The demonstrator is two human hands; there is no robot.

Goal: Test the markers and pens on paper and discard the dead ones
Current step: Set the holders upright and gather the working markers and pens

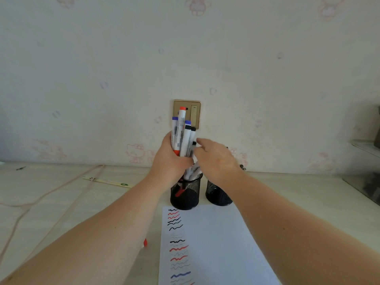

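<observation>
Left grip (170, 155) clenches marker bundle (183, 134) over mesh cup (186, 195); right grip (216, 159) reaching in, prob. holding nothing. Risk: bundle fans, markers drop onto worktop (61, 202).

A home desk, likely in a child's room: cartoon-cat wallpaper (135, 153), a gold wall switch (195, 112), mesh pen cups (186, 194).

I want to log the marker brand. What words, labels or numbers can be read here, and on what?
None can be read.
Markers gripped in the left hand: dark print along the white barrels, too blurred to read.
Paper: only wavy test lines in black, red and blue, no words.
Ruler: small marks, too small to read.
Wall plate: no lettering visible.
</observation>
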